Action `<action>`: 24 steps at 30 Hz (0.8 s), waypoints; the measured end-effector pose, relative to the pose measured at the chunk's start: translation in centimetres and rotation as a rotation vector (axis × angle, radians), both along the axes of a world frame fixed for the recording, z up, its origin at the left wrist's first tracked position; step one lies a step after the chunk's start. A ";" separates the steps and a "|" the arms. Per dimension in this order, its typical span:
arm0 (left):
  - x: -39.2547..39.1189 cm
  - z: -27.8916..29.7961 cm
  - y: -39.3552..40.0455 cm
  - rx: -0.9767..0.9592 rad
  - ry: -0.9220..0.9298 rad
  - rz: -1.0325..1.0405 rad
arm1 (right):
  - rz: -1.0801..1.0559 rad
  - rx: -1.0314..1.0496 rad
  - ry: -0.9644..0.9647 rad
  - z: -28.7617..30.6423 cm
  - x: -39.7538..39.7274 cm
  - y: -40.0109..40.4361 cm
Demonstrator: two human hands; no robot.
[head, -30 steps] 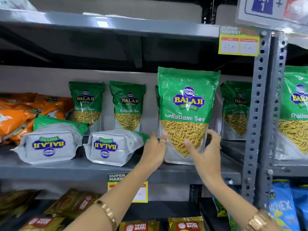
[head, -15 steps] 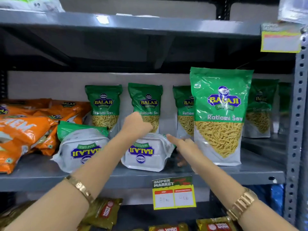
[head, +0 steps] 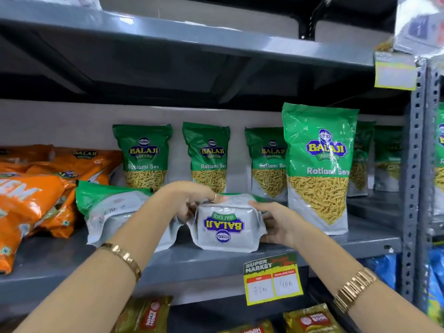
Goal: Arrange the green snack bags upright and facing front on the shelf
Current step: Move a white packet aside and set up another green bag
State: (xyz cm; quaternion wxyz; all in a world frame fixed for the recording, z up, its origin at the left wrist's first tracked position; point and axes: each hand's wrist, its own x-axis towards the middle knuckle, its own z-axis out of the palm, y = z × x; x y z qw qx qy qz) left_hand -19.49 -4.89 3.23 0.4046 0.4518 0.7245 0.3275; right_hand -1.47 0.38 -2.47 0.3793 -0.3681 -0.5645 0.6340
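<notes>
A green snack bag lies on its back on the grey shelf, its white base with the upside-down logo towards me. My left hand grips its top left and my right hand holds its right side. A second fallen green bag lies to the left, partly hidden by my left forearm. One large green bag stands upright, facing front, at the shelf's right front. Three green bags stand upright at the back.
Orange snack bags are piled at the left of the shelf. More green bags stand behind the large one near the perforated upright post. A price tag hangs on the shelf edge. Packets lie on the shelf below.
Both hands left the upright bag at the right, moved left and closed on the fallen bag in the middle. The view shifted left.
</notes>
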 end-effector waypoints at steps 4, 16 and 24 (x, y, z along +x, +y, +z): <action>1.0 0.1 -1.9 0.240 0.090 0.090 | 0.020 0.130 -0.006 0.2 0.7 0.5; 1.7 -3.6 1.3 0.650 0.238 0.380 | 0.007 0.494 -0.004 1.3 -3.3 6.1; 0.3 -4.9 4.2 0.660 0.235 0.398 | 0.106 0.267 -0.103 1.8 -5.7 9.9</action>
